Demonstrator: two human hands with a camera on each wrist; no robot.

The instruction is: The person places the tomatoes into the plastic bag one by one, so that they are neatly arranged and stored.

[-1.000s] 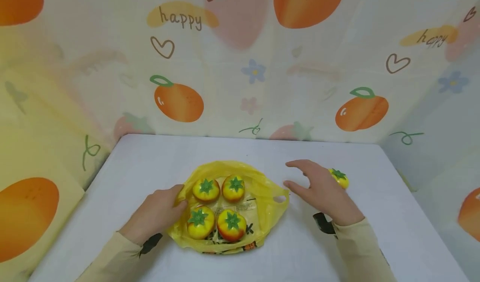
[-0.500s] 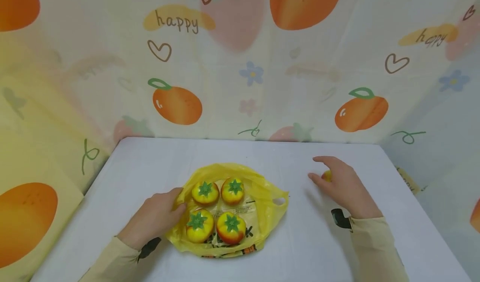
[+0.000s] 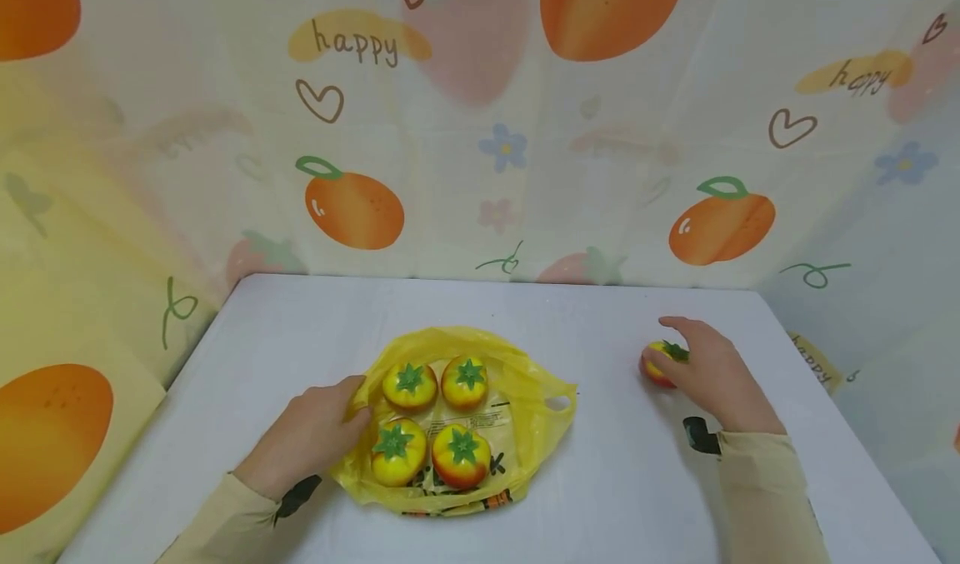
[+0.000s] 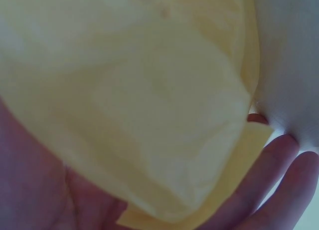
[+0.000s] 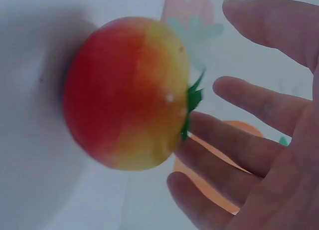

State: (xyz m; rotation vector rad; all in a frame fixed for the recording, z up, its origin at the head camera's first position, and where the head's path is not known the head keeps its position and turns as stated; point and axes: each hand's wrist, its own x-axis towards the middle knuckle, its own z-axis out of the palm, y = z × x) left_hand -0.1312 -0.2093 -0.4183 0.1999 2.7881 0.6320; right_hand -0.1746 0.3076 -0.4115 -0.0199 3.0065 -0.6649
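In the head view my left hand (image 3: 311, 426) holds the left rim of a yellow plastic bag (image 3: 551, 418), which lies spread with its mouth up. In the left wrist view the bag's film (image 4: 164, 115) passes between my thumb and fingers. Several yellow-and-red tomatoes (image 3: 461, 456) with green star-shaped tops sit inside the bag. Off to the right, another tomato (image 3: 654, 368) stands on the table. Right over it hovers my right hand (image 3: 716, 376), fingers spread. From the right wrist, that tomato (image 5: 127, 95) shows its red side, with the fingertips near its green top.
The white table (image 3: 585, 506) carries the bag and the lone tomato. Behind it hangs a cloth (image 3: 450, 172) printed with fruit and hearts, and similar cloth walls stand at both sides.
My right hand has moved right from beside the bag to the lone tomato, fingers still spread. The left hand has stayed on the bag's rim.
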